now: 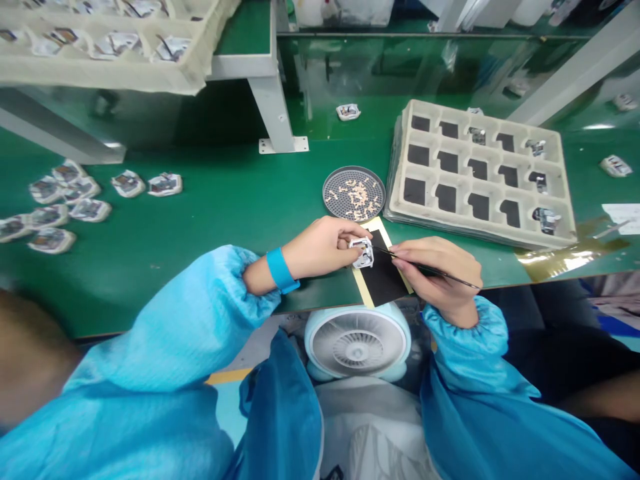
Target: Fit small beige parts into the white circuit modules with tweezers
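Observation:
My left hand (323, 247) is closed on a small white square part (362, 253), holding it over a black pad with yellow edges (383, 277) at the front of the green bench. My right hand (440, 277) grips black tweezers (430, 270) like a pen, their tip touching the part. Just beyond the hands sits a round grey perforated dish (354, 193) with several tiny pale pieces in it. Both arms wear blue sleeves, and a blue band circles the left wrist.
A beige compartment tray (483, 175) with a few parts lies at the right. Several finished-looking parts (60, 207) lie loose at the left. A raised shelf carries another tray (105, 47). A small white fan (357, 343) sits below the bench edge.

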A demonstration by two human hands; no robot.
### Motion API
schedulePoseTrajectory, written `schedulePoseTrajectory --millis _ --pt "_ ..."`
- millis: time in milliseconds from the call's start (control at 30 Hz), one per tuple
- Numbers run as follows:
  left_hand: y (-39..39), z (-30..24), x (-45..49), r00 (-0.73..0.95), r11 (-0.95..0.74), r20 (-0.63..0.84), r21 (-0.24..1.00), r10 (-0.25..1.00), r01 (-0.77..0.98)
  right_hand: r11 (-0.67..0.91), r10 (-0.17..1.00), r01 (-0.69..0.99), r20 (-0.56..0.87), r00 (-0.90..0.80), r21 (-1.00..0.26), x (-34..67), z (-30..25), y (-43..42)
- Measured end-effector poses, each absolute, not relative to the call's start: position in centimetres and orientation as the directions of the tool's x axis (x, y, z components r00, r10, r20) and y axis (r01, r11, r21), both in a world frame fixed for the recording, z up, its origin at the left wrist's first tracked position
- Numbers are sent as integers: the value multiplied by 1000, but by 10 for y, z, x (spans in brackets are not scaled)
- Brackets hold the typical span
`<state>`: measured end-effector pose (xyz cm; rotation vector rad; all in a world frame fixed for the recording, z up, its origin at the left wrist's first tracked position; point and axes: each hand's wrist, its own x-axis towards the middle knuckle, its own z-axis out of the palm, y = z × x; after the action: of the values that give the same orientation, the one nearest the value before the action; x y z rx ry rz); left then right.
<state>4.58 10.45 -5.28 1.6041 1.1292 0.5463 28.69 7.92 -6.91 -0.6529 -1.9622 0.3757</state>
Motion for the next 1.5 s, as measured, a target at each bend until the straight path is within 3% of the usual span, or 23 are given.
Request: schedulePoseTrajectory --millis 367,633,1100,1500 --pt "103 -51 46 439 -12 -196 904 877 427 804 595 296 700 -396 -516 286 -68 80" --pt "108 -43 41 525 -29 -206 914 825 404 770 637 291 689 -345 -567 285 -69 80" --pt "110 -44 40 520 5 -241 910 819 415 740 672 208 688 -274 -640 289 -70 81" --pt "110 -42 41 512 13 -253 905 821 426 719 694 241 662 -282 -652 290 -70 80"
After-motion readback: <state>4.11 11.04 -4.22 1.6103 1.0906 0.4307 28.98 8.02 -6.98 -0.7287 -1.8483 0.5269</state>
